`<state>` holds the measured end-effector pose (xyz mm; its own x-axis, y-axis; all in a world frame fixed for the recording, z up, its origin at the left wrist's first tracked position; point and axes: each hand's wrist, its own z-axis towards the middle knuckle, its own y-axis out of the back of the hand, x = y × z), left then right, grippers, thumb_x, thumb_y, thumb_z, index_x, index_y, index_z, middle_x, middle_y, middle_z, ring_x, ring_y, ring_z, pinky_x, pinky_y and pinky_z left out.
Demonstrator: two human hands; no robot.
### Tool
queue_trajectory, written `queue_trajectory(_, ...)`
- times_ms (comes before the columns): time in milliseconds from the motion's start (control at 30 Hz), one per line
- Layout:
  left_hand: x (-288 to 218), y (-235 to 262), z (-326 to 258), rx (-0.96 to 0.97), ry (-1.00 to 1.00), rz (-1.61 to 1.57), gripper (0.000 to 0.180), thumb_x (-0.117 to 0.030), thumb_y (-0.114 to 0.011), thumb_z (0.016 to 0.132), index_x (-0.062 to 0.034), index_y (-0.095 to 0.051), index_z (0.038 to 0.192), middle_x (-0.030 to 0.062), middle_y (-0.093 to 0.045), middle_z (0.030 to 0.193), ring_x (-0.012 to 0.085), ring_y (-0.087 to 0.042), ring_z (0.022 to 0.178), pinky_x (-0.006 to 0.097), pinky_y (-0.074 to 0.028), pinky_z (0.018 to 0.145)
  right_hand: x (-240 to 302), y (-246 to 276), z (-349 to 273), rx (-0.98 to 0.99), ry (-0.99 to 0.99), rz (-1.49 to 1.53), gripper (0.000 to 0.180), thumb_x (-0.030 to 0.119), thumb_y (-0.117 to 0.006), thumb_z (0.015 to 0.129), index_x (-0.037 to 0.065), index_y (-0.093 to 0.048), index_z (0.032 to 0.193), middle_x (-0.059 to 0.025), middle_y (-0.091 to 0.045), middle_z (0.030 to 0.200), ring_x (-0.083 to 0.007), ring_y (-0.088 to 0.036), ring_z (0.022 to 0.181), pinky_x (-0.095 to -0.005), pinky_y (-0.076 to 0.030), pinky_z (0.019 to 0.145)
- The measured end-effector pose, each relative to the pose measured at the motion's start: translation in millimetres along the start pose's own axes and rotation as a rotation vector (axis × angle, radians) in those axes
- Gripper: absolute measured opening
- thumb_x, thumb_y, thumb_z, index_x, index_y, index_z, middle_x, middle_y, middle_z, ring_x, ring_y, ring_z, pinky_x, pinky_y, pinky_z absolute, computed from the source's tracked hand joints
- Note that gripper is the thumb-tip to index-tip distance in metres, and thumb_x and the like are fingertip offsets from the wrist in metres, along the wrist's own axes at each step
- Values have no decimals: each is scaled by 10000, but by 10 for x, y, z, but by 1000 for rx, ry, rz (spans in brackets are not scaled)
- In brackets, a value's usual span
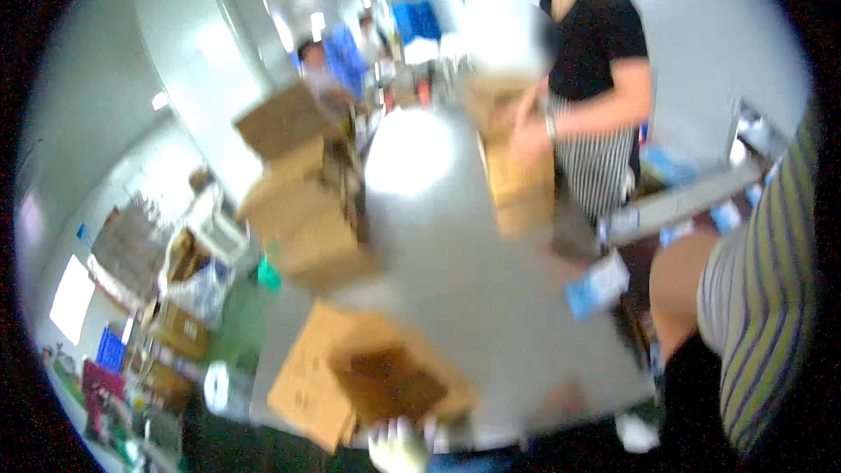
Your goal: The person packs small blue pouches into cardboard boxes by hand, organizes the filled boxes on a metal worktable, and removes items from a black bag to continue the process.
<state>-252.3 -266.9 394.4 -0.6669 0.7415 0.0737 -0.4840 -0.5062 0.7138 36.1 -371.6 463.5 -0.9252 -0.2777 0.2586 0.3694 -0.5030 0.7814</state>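
An open cardboard box (320,377) sits at the near end of the grey table, its flaps spread and its dark inside showing. At its near edge my left hand (399,448), in a pale glove, is closed on the rim; motion blurs the fingers. I cannot make out my right hand. A blurred white shape (637,432) lies by the table's near right corner, beside a black sleeve (692,398); I cannot tell whether it is a glove.
Stacked cardboard boxes (302,210) line the table's left edge. Across the table, a person in black (596,44) handles another box (521,184). Close on my right is a striped sleeve (771,298) with a bare elbow. A blue-white packet (600,285) lies near the right edge.
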Motion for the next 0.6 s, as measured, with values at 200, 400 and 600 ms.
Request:
queue_trajectory(200,68,-327,-226,-17,41,-66,396,-447,-637,816,-104,-520,657,80,-553,621,276,-569,616,397,-478,718,-411,-321,-106,105,-140,24,638,283,-701,830,23,-406,1332,-183,-556,1204,-301,-553,1115,-425,-448,955)
queue_trajectory(400,70,-496,-125,41,64,-55,377,-467,-646,800,-127,-553,663,76,-597,644,271,-615,696,389,-469,751,-427,-99,50,-89,-94,31,627,294,-698,830,30,-418,1325,-174,-562,1195,-294,-557,1107,-426,-451,947)
queue_trajectory(600,106,-685,-154,-222,-80,117,460,-517,-614,818,-112,-451,672,59,-479,605,255,-529,608,393,-437,737,-160,370,362,-341,13,86,617,306,-695,829,37,-430,1317,-165,-567,1185,-288,-560,1098,-426,-453,939)
